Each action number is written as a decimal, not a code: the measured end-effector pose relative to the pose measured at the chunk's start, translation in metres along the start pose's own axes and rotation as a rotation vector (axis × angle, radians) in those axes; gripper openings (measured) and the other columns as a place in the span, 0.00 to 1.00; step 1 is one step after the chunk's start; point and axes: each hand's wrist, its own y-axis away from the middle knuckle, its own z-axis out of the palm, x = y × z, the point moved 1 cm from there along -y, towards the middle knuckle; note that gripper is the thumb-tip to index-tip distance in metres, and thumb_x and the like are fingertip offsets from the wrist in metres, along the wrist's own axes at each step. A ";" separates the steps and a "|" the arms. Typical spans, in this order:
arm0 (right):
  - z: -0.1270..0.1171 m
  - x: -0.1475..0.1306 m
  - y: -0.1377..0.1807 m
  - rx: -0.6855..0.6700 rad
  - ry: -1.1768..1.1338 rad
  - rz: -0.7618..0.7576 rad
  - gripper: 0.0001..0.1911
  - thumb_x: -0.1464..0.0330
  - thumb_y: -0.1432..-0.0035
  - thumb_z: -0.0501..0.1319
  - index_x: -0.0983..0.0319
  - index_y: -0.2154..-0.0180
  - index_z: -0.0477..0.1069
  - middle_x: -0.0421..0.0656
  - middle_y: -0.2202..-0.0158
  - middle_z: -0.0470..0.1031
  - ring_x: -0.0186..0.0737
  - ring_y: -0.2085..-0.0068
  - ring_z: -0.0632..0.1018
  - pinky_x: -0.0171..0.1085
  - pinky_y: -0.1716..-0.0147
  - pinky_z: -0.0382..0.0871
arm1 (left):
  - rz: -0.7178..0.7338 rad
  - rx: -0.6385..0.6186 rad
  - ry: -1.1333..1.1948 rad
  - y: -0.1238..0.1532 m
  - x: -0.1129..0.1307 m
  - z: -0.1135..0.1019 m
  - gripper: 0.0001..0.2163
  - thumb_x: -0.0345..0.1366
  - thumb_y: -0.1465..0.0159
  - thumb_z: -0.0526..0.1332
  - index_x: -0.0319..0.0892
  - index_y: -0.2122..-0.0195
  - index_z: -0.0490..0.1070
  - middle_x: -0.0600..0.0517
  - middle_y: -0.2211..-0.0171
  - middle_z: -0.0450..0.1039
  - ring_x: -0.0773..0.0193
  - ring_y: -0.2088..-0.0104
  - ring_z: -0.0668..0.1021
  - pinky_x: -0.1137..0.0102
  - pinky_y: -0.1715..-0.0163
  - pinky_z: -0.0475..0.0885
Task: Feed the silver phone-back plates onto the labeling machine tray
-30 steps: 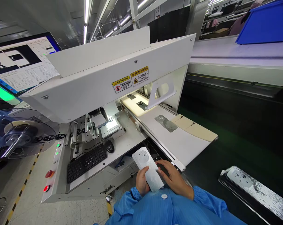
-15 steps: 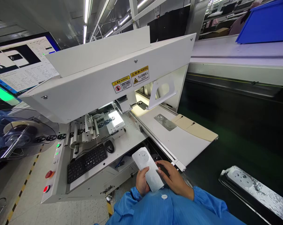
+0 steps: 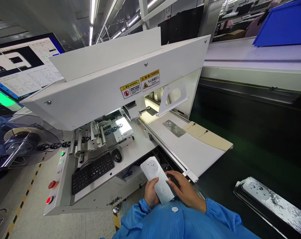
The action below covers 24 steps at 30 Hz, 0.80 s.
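Observation:
In front of my body I hold a silvery phone back cover [image 3: 158,184] with a round camera area at its upper end. My left hand [image 3: 151,193] is closed on its lower left side, thumb lying on the face. My right hand [image 3: 186,188] has its fingers closed at the right edge. Another phone back cover [image 3: 174,128] lies flat on the white conveyor belt [image 3: 187,151] of the machine. Farther in, a dark cover [image 3: 152,111] sits under the lit opening.
The white machine housing [image 3: 115,79] spans the middle. A keyboard [image 3: 93,172] and mouse [image 3: 116,155] rest on its ledge at left. A black tray [image 3: 242,196] with a stack of silvery covers [image 3: 272,202] stands at right. A blue bin [image 3: 282,26] is at upper right.
The cover on the belt has shifted slightly toward the machine. The picture on the monitor has changed, with a reddish patch now showing. Both hands keep the same hold.

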 end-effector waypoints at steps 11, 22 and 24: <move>-0.001 -0.002 0.000 -0.015 -0.007 0.011 0.23 0.53 0.33 0.49 0.61 0.47 0.66 0.51 0.49 0.70 0.50 0.47 0.70 0.51 0.48 0.67 | 0.004 0.021 -0.012 -0.007 -0.005 -0.012 0.24 0.39 0.62 0.74 0.35 0.63 0.76 0.42 0.69 0.79 0.39 0.58 0.79 0.51 0.51 0.68; -0.001 0.000 0.001 0.011 0.002 -0.007 0.23 0.53 0.33 0.49 0.61 0.47 0.66 0.50 0.50 0.71 0.49 0.48 0.71 0.50 0.48 0.68 | -0.004 -0.006 -0.007 -0.005 -0.005 -0.008 0.23 0.39 0.62 0.73 0.34 0.65 0.76 0.39 0.68 0.80 0.37 0.54 0.77 0.51 0.49 0.66; -0.002 0.000 0.002 0.011 0.003 -0.005 0.23 0.54 0.33 0.49 0.61 0.47 0.66 0.50 0.49 0.70 0.49 0.47 0.70 0.50 0.48 0.68 | -0.021 -0.055 -0.002 -0.003 -0.005 -0.006 0.23 0.39 0.60 0.72 0.34 0.63 0.76 0.39 0.67 0.80 0.37 0.54 0.77 0.51 0.48 0.66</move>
